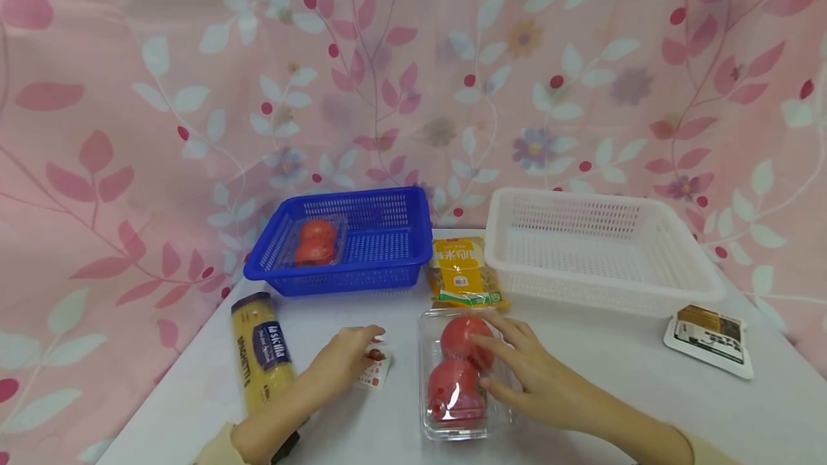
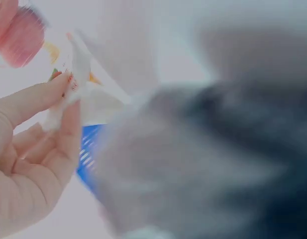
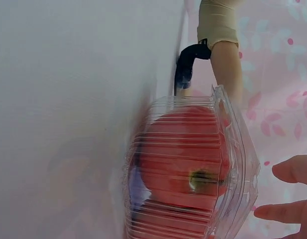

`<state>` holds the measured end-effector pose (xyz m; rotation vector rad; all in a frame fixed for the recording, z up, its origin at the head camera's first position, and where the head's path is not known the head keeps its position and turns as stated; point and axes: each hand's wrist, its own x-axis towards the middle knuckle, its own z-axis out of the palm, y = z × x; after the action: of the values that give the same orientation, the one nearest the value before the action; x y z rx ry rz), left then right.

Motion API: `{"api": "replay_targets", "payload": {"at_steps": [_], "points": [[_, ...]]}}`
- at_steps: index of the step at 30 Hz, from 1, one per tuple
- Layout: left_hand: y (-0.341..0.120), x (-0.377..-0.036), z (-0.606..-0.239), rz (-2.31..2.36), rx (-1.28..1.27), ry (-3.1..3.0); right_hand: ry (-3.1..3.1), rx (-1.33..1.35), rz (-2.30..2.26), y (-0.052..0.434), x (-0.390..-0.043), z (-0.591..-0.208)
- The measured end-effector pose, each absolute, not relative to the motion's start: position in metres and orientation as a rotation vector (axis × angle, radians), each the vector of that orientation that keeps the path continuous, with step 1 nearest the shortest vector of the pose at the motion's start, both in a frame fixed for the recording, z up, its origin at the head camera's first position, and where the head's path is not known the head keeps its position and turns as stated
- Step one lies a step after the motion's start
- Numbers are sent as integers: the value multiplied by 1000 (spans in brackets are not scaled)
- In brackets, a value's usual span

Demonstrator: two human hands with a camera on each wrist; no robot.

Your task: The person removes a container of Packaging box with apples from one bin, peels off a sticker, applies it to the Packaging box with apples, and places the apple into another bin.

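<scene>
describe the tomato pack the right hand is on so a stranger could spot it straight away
Start at the white basket on the table's far right, then come toward the person past the yellow snack bag. The clear tomato pack lies there under the right hand. Unlike the other tomato pack, it lies on the table, not in the blue basket.

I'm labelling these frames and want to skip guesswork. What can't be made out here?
- Small packet print: too small in head view, blurred in left wrist view.
- Left wrist view: a grey blur fills the right side.
- Right hand: only fingertips show at the right wrist view's edge.
- Tomato box: bottom cut off.
</scene>
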<state>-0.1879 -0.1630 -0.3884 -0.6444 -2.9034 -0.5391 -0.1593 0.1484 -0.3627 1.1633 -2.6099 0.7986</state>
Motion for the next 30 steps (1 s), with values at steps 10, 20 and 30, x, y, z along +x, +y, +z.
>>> {"api": "replay_targets", "payload": {"at_steps": [10, 20, 30], "points": [[-139, -173, -346, -882, -807, -2592, -2504, 1164, 895, 134, -161, -352], [-105, -142, -325, -879, -1273, -2133, -2283, 1200, 1037, 122, -161, -341], [-93, -137, -321, -825, -1424, -1989, -2195, 1258, 1202, 129, -159, -338]]}}
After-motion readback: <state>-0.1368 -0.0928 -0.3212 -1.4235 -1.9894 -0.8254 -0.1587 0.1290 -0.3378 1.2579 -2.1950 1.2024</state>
